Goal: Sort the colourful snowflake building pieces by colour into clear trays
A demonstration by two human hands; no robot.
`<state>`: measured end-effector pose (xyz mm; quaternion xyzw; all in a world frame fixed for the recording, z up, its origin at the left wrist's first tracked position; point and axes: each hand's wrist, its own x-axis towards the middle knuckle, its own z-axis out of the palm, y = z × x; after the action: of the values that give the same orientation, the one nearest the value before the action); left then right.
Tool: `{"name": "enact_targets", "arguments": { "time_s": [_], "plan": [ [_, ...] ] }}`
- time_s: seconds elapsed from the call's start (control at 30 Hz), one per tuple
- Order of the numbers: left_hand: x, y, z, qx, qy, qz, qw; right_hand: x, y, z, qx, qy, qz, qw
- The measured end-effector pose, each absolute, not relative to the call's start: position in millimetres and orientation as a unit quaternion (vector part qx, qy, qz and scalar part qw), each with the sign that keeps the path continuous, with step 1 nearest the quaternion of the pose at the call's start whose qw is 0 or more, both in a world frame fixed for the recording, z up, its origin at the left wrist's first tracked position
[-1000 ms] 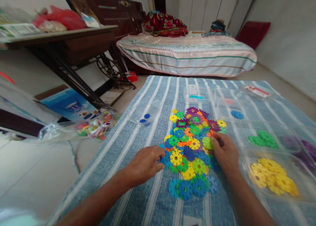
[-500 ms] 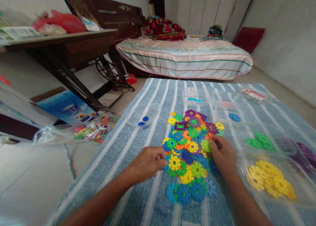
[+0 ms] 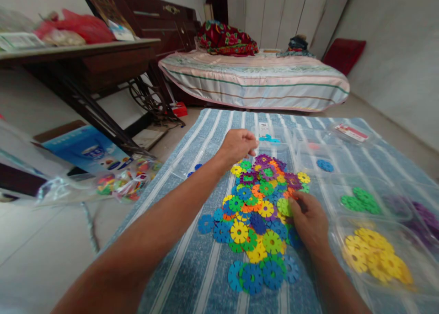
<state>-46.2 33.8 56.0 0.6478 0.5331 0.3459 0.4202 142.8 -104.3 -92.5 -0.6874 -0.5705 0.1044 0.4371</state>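
A heap of colourful notched plastic discs (image 3: 266, 209) lies on the striped cloth. My left hand (image 3: 239, 146) is over the far left end of the heap, fingers curled together beside a clear box (image 3: 284, 150) with light-blue discs (image 3: 270, 139). Whatever its fingertips hold, if anything, is hidden. At the heap's right side, my right hand (image 3: 311, 219) has its thumb and fingers bent together against the edge of a lime-green disc (image 3: 284, 207). I cannot make out what lies between them. Blue discs (image 3: 206, 224) spread out at the heap's left.
Clear boxes on the right hold yellow discs (image 3: 373, 254), green discs (image 3: 361, 200), purple pieces (image 3: 425, 215) and blue discs (image 3: 325, 165). Dark-blue discs (image 3: 195, 169) sit in a box partly behind my left forearm. A lidded clear box (image 3: 351, 132) stands at the far right.
My left hand has moved forward from the heap's left side to the light-blue discs' box, where the discs look rearranged. Blue discs show where it was. My right hand has barely moved.
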Motion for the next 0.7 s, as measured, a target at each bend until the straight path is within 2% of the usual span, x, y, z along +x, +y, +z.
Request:
{"name": "enact_targets", "arguments": {
  "time_s": [0.17,0.27,0.47,0.7],
  "plan": [
    [-118.0,-23.2,32.2,0.797,0.548,0.076,0.242,143.2,-104.1,-92.9,-0.694,-0.567,0.104,0.431],
    [-151.6,-55.7,20.0,0.798,0.574,-0.038,0.178,144.6,-103.8,-94.5,-0.690,-0.573,0.099,0.431],
    [-170.5,-89.5,5.3,0.787,0.585,-0.052,0.189,147.1,-104.0,-98.7,-0.687,-0.568,0.104,0.441],
    [-152.5,-85.4,-0.5,0.810,0.549,-0.015,0.207,147.6,-103.5,-99.0,-0.686,-0.573,0.106,0.436]
  ]
}}
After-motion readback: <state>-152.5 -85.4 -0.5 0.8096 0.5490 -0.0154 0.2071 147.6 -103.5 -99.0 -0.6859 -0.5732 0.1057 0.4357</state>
